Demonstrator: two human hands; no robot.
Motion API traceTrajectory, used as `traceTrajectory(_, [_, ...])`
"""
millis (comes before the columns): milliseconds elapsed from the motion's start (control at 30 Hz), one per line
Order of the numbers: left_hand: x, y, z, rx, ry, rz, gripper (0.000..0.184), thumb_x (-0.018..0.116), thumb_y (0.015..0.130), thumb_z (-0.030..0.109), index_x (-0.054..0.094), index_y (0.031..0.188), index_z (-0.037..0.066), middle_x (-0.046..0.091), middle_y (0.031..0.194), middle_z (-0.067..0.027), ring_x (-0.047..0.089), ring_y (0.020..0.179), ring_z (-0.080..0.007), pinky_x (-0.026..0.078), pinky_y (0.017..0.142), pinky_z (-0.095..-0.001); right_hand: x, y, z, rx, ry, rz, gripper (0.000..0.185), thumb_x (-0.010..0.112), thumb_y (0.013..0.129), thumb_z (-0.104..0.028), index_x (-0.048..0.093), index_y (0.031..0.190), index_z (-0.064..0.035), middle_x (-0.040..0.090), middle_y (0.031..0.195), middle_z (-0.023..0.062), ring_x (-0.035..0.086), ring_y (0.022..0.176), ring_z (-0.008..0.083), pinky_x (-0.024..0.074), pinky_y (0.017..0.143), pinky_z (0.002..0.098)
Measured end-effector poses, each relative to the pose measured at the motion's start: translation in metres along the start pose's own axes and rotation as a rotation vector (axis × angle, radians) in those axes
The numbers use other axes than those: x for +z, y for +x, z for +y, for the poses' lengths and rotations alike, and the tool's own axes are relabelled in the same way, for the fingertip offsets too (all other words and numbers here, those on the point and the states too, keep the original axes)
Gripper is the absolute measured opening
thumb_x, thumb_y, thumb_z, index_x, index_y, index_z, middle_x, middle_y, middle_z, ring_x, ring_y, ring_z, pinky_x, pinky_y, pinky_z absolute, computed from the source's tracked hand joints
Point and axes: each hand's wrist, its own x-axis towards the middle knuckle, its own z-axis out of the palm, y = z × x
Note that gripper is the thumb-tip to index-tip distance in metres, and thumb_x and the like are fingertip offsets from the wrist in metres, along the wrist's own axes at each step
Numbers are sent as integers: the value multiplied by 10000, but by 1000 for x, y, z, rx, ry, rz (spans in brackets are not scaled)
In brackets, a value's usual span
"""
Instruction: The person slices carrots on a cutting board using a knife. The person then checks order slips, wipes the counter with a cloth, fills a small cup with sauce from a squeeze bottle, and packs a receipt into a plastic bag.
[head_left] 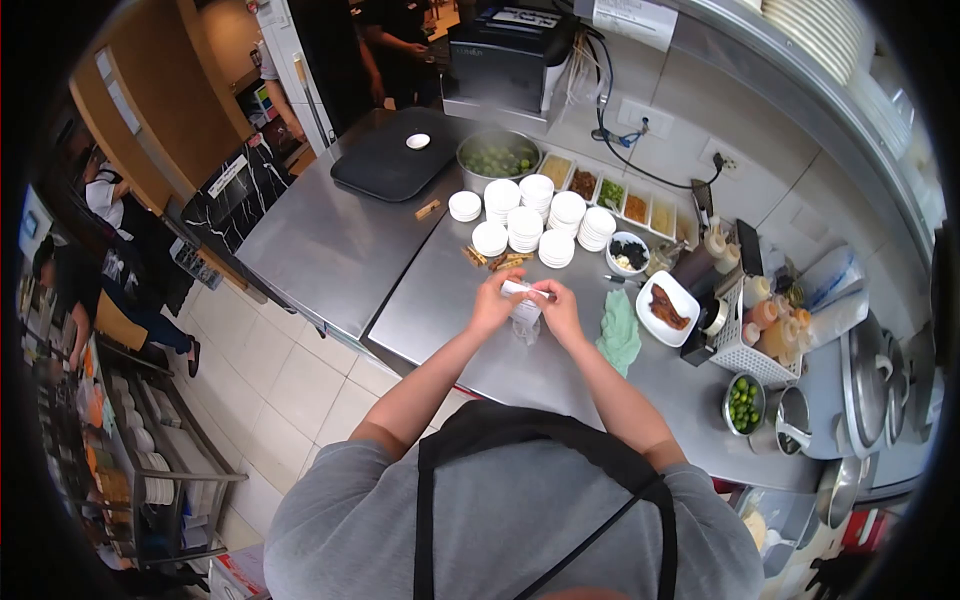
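In front of my chest, above the steel counter (440, 290), my left hand (493, 303) pinches a small white paper slip (516, 289). On the other side my right hand (560, 310) has its fingers closed at the slip's right end. A crumpled clear plastic bag (525, 325) hangs just below the fingers; which hand grips it I cannot tell. Just beyond my hands lie several small wooden clips (512, 261). Stacks of small white dishes (556, 248) stand behind them. A green cloth (619, 330) lies to the right of my right hand.
A white plate with browned food (667, 308), a bowl of dark and pale bits (628, 253) and a basket of bottles (745, 345) stand right. A pot of green fruit (497, 160) and a black tray (388, 160) are at the back. Other people stand left.
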Motion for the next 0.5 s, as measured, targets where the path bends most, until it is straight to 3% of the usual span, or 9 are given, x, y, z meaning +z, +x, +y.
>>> traceTrajectory(133, [-7, -16, 0, 89, -52, 42, 467, 705, 705, 113, 535, 1136, 54, 574, 1034, -69, 540, 938, -146, 460, 763, -288, -5, 19, -7, -37, -79, 37, 149, 665, 758, -124, 633, 860, -20, 611, 720, 18, 468, 599, 63, 394, 559, 221])
traceTrajectory(200, [-15, -31, 5, -79, -111, 76, 492, 701, 720, 120, 505, 1166, 54, 531, 1123, -74, 510, 991, -150, 455, 792, -294, -9, 28, -6, -31, -45, 73, 154, 668, 755, -127, 637, 864, -22, 616, 734, 30, 493, 622, 74, 397, 572, 227])
traceTrajectory(267, [-23, -49, 0, -188, -146, 109, 449, 699, 729, 122, 527, 1137, 45, 553, 1085, -66, 518, 969, -143, 452, 790, -284, -13, 37, 0, -97, -183, 125, 234, 668, 747, -120, 619, 954, -22, 619, 889, 83, 564, 788, 147, 432, 688, 257])
traceTrajectory(300, [-27, -60, -1, -221, -142, 115, 429, 696, 733, 121, 537, 1123, 42, 562, 1067, -62, 519, 963, -139, 450, 793, -282, -14, 38, -2, -105, -183, 128, 234, 668, 747, -120, 619, 954, -22, 619, 889, 83, 564, 788, 147, 432, 688, 257])
traceTrajectory(367, [-37, -84, -14, -257, -144, 137, 408, 693, 737, 120, 546, 1109, 39, 571, 1050, -58, 519, 958, -135, 449, 796, -280, -17, 34, -12, -333, -292, 263, 348, 664, 741, -110, 572, 1067, -31, 552, 1085, 135, 532, 1004, 236, 411, 853, 308])
traceTrajectory(400, [-43, -96, -29, -275, -88, 99, 411, 690, 738, 133, 549, 1116, 54, 572, 1070, -64, 524, 968, -134, 451, 794, -288, -24, 25, -26, -279, -272, 167, 486, 674, 719, -105, 502, 1169, -40, 469, 1185, 167, 446, 1110, 322, 356, 940, 367])
traceTrajectory(500, [-59, -141, -59, -443, -51, 81, 405, 686, 739, 143, 562, 1123, 104, 576, 1108, -80, 525, 997, -116, 443, 822, -288, -33, 1, -33, -383, -251, 81, 436, 648, 736, -80, 523, 1153, -47, 469, 1192, 169, 446, 1122, 294, 339, 961, 400])
